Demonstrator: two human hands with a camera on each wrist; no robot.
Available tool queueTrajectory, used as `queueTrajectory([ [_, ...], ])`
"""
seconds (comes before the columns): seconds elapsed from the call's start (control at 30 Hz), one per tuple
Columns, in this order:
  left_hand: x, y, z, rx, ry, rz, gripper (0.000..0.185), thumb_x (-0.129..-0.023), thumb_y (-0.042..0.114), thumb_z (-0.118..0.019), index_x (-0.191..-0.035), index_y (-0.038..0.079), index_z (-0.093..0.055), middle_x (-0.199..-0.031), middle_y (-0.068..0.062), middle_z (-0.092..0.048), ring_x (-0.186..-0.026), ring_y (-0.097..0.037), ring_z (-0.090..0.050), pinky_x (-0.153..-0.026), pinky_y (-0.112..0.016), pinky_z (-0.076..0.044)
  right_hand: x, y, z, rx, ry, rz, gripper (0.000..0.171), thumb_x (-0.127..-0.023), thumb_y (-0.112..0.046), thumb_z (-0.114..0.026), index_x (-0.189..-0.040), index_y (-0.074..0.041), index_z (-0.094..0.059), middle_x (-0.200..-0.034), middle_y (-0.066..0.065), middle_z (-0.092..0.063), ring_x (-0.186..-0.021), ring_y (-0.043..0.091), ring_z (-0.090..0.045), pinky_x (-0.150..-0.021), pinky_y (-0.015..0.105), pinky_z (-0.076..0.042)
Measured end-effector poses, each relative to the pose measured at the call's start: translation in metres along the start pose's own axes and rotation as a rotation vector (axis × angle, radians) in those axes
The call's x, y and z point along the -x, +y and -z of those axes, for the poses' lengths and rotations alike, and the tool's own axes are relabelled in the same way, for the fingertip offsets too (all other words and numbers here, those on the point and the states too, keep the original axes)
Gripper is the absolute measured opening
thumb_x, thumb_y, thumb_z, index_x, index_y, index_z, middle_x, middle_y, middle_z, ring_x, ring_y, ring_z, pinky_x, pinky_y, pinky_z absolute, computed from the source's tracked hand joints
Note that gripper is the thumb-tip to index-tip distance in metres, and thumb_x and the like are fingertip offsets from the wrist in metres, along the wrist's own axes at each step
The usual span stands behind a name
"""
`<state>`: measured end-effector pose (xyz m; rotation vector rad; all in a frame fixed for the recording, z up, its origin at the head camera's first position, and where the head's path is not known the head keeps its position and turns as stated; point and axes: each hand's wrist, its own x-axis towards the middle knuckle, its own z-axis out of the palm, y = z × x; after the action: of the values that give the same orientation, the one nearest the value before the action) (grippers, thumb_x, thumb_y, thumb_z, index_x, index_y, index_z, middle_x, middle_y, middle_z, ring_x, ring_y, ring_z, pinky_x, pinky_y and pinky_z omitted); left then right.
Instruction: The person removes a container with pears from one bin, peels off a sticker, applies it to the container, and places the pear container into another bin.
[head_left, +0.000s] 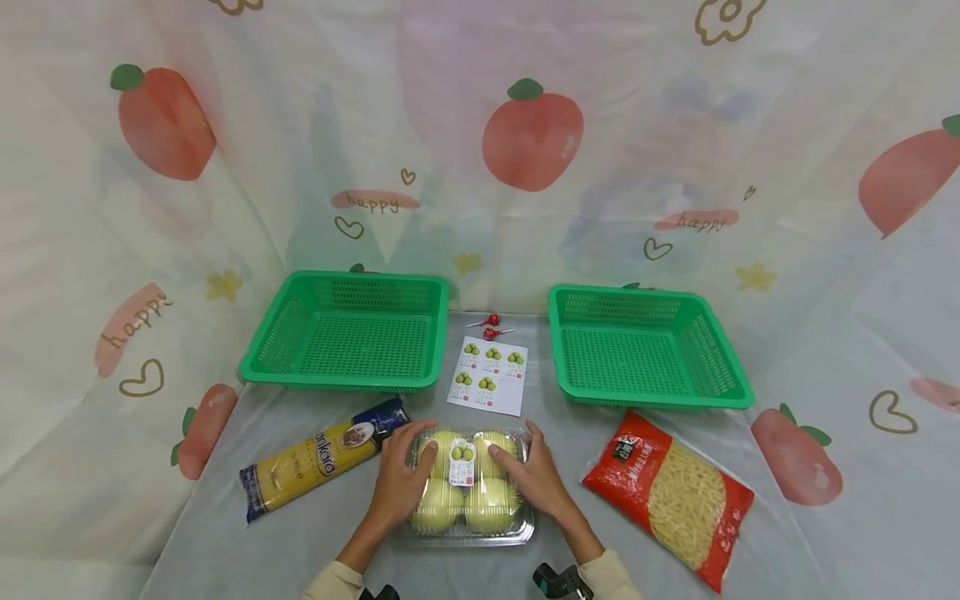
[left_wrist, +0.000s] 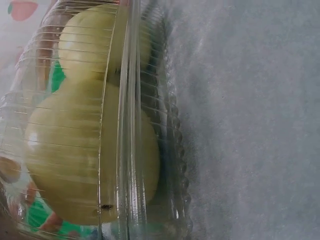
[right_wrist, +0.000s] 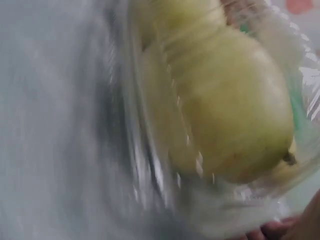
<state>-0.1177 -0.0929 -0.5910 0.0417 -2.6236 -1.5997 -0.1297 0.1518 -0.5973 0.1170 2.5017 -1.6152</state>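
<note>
I work at a staged set, not a real kitchen or shop: a fruit-printed sheet (head_left: 525,142) hangs behind and covers my bench (head_left: 225,533), where two green baskets (head_left: 348,329) (head_left: 645,346) and packaged groceries are laid out neatly.

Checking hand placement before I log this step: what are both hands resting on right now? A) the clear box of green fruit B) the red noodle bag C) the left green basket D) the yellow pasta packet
A: the left hand and right hand lie on either side of the clear box of green fruit.
</note>
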Motion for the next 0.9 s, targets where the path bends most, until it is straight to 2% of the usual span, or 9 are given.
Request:
queueTrajectory([
  [0.13,0.000,0.001,0.003,0.085,0.050,0.053,0.031,-0.109,0.029,-0.061,-0.139,0.024,-0.068,-0.148,-0.002,-0.060,-0.141,-0.028,-0.048,-0.116,-0.059,-0.037,0.002,-0.007,-0.007,-0.167,0.016,-0.092,0.104,-0.095,-0.051,-0.074,-0.163,0.005,-0.020,-0.157,0.034,-0.040,-0.144,0.047,-0.044,-0.118,0.062,-0.037],
  [0.27,0.001,0.004,0.005,0.189,0.113,0.136,0.032,-0.111,0.035,-0.058,-0.138,0.021,-0.068,-0.145,-0.002,-0.064,-0.143,-0.027,-0.050,-0.121,-0.057,-0.034,0.004,-0.012,-0.010,-0.273,0.040,-0.114,0.096,-0.095,-0.048,-0.076,-0.163,-0.002,-0.026,-0.150,0.023,-0.050,-0.135,0.036,-0.051,-0.113,0.053,-0.040],
  [0.33,0.001,0.006,0.005,0.238,0.136,0.146,0.034,-0.111,0.037,-0.057,-0.138,0.019,-0.068,-0.143,-0.003,-0.065,-0.142,-0.027,-0.051,-0.120,-0.056,-0.034,0.005,-0.012,-0.007,-0.273,0.038,-0.115,0.096,-0.095,-0.050,-0.075,-0.165,-0.007,-0.025,-0.152,0.022,-0.048,-0.140,0.037,-0.048,-0.117,0.056,-0.036],
  [0.47,0.002,0.011,0.007,0.317,0.166,0.134,0.034,-0.112,0.034,-0.056,-0.139,0.015,-0.065,-0.141,-0.005,-0.065,-0.140,-0.025,-0.051,-0.119,-0.052,-0.036,0.005,-0.012,0.003,-0.263,-0.026,-0.108,0.096,-0.096,-0.052,-0.073,-0.166,-0.013,-0.022,-0.161,0.026,-0.036,-0.151,0.045,-0.034,-0.122,0.069,-0.025],
  [0.6,0.000,0.017,0.007,0.338,0.146,0.116,0.037,-0.113,0.033,-0.054,-0.145,0.015,-0.060,-0.146,-0.006,-0.061,-0.142,-0.026,-0.049,-0.118,-0.054,-0.038,0.002,-0.008,0.011,-0.333,-0.052,-0.117,0.092,-0.095,-0.046,-0.075,-0.166,-0.018,-0.023,-0.157,0.024,-0.041,-0.142,0.042,-0.044,-0.117,0.060,-0.035],
  [0.67,-0.002,0.018,0.006,0.344,0.122,0.115,0.039,-0.113,0.033,-0.054,-0.147,0.016,-0.058,-0.149,-0.006,-0.058,-0.143,-0.027,-0.048,-0.119,-0.055,-0.038,0.000,-0.005,0.014,-0.379,-0.046,-0.122,0.089,-0.095,-0.042,-0.075,-0.165,-0.020,-0.025,-0.148,0.023,-0.049,-0.128,0.037,-0.055,-0.107,0.051,-0.046],
  [0.77,-0.003,0.017,0.006,0.362,0.089,0.122,0.042,-0.113,0.032,-0.053,-0.152,0.016,-0.053,-0.154,-0.006,-0.055,-0.146,-0.028,-0.046,-0.121,-0.056,-0.037,-0.001,-0.004,0.020,-0.410,-0.031,-0.119,0.085,-0.095,-0.038,-0.076,-0.164,-0.019,-0.029,-0.137,0.023,-0.055,-0.111,0.031,-0.063,-0.090,0.042,-0.055],
  [0.83,-0.002,0.017,0.006,0.366,0.070,0.121,0.044,-0.113,0.032,-0.054,-0.155,0.017,-0.050,-0.156,-0.006,-0.052,-0.147,-0.029,-0.045,-0.121,-0.057,-0.037,-0.001,-0.004,0.024,-0.428,-0.030,-0.118,0.083,-0.095,-0.035,-0.076,-0.163,-0.018,-0.031,-0.130,0.025,-0.058,-0.100,0.030,-0.066,-0.081,0.041,-0.059],
  [0.9,-0.002,0.018,0.007,0.359,0.051,0.115,0.046,-0.113,0.034,-0.054,-0.156,0.019,-0.048,-0.158,-0.006,-0.050,-0.147,-0.031,-0.045,-0.120,-0.059,-0.038,0.001,-0.004,0.028,-0.440,-0.025,-0.113,0.083,-0.095,-0.033,-0.076,-0.163,-0.017,-0.032,-0.127,0.026,-0.059,-0.096,0.029,-0.067,-0.078,0.042,-0.060],
])
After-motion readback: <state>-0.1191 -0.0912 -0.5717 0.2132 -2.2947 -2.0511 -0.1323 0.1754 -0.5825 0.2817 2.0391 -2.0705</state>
